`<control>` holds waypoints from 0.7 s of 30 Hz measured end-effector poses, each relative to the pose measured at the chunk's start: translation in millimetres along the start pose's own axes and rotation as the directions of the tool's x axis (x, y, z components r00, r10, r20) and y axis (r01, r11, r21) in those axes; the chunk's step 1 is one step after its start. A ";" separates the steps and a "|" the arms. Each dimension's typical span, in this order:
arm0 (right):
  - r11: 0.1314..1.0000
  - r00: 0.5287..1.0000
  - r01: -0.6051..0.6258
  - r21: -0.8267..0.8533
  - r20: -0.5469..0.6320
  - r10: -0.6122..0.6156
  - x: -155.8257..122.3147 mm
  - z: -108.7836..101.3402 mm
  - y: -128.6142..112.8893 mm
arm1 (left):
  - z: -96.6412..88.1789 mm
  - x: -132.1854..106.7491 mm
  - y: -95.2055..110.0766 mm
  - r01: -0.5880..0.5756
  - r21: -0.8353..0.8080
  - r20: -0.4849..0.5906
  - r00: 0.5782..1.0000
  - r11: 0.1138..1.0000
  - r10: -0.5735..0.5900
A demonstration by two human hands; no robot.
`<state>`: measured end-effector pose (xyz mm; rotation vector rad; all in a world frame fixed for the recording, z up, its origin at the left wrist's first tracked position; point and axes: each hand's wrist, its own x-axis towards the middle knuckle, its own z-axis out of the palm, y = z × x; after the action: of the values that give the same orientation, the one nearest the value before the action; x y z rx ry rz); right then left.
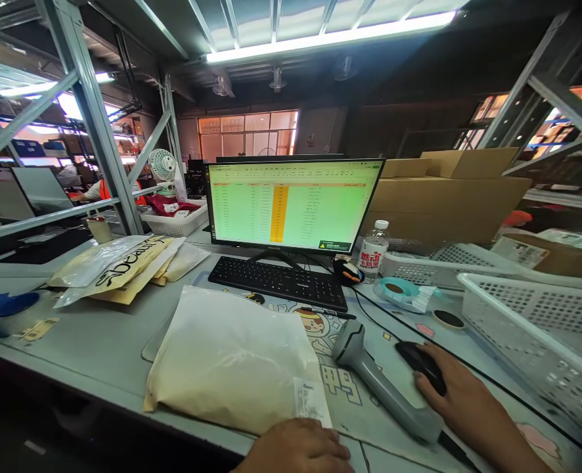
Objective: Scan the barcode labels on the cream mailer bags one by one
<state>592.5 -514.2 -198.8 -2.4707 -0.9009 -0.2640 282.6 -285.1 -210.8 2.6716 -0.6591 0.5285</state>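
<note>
Parcel [232, 361] lies before keyboard [278, 281] and monitor [293, 203], scanner [382, 384] and mouse [422, 364] right of it, basket [532, 328] far right.

Your 2 hands are bare: no gloves, no rings, no watch or band that shows. Your right hand [461, 394] comes in from the lower right with a bare wrist and forearm, no sleeve reaching into view. Of your left hand [298, 450] only the knuckles and back show at the bottom edge, uncovered too.

"beauty" on yellow mailer [123, 268]
</note>
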 end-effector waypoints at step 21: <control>0.974 0.914 -0.073 -0.213 0.377 0.151 -26.1 -33.2 -171.9 | -42.8 -8.0 63.9 0.046 0.120 0.227 0.971 0.992 -0.073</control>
<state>461.1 -432.1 -113.3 -2.8054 -0.9184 0.2027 232.6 -318.1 -162.0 2.8789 -0.6256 0.2465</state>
